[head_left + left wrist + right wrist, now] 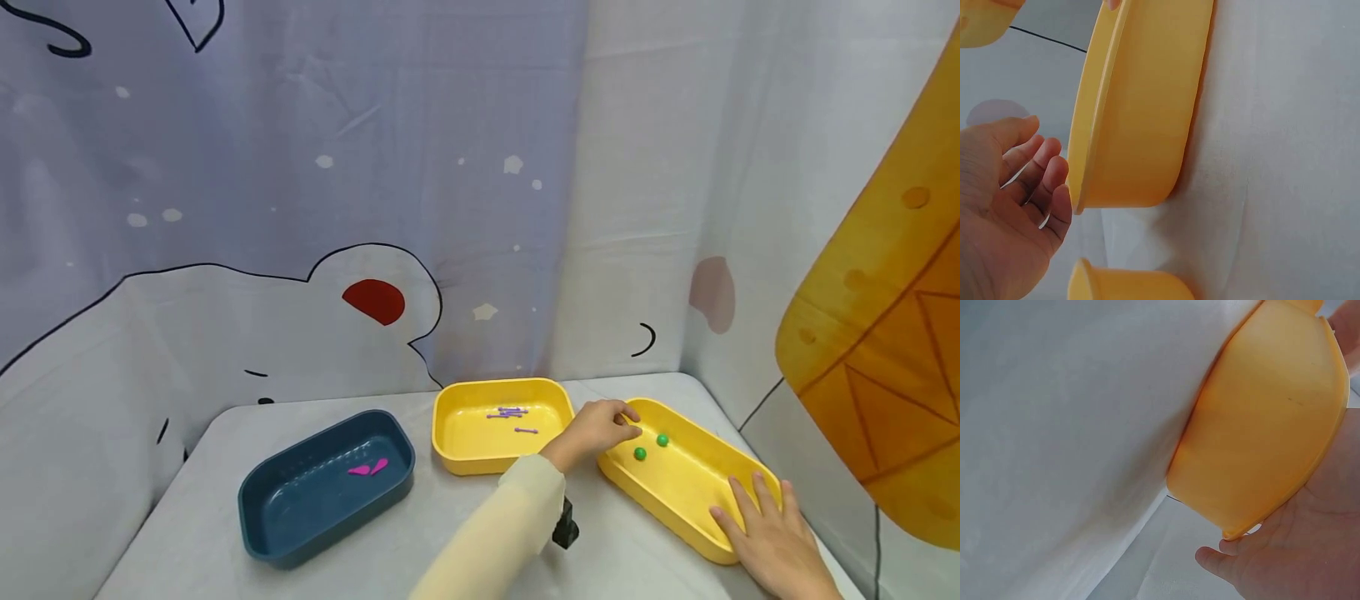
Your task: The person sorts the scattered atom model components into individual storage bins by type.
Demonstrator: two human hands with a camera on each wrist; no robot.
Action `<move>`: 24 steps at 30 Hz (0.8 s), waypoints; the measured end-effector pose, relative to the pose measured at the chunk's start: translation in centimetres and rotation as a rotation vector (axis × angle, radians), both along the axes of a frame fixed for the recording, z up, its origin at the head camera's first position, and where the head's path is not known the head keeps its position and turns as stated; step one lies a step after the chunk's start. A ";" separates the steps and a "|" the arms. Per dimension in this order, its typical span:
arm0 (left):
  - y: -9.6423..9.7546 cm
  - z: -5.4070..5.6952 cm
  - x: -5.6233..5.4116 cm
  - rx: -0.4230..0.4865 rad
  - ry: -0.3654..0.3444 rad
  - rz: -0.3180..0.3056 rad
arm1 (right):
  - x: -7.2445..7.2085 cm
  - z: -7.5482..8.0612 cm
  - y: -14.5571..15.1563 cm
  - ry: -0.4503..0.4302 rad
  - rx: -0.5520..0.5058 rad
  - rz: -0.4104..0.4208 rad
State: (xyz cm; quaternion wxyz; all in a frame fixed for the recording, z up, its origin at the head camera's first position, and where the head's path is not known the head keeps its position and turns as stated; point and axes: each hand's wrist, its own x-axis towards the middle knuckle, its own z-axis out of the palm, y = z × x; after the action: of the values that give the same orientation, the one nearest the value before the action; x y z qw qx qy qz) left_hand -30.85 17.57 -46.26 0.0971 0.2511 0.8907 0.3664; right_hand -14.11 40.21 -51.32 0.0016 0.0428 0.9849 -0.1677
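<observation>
My left hand hovers at the far left end of the right-hand yellow tray, fingers loosely bent. In the left wrist view nothing lies between the thumb and fingers of that left hand, which are right by the tray's rim. Two small green balls sit inside this tray, just right of the left fingertips. Over the tray's near right end, my right hand is spread, fingers reaching across the rim. The right wrist view shows this right hand along the rim, its palm against the tray's edge.
A second yellow tray with several thin purple sticks stands at the back middle. To the left is a dark blue tray holding pink pieces. A printed curtain hangs behind the white-covered table.
</observation>
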 end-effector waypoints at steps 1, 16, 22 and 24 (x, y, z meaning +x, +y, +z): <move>-0.1 0.1 0.0 -0.011 0.009 -0.008 | 0.0 0.0 0.0 -0.004 0.002 0.000; -2.8 2.7 2.4 -0.105 0.163 -0.183 | 0.0 -0.2 0.3 -0.006 0.004 0.020; -4.1 3.6 4.3 -0.124 0.181 -0.226 | -0.3 -0.3 0.5 -0.041 -0.010 0.011; -4.5 3.7 4.9 -0.140 0.200 -0.241 | -0.5 -0.3 0.5 -0.065 -0.012 0.001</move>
State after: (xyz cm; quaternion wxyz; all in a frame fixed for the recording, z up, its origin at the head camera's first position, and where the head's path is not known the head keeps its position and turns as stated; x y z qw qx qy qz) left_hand -26.00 13.03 -42.55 0.0685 0.3839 0.8826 0.2625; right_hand -14.56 40.69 -51.66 0.0339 0.0479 0.9833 -0.1721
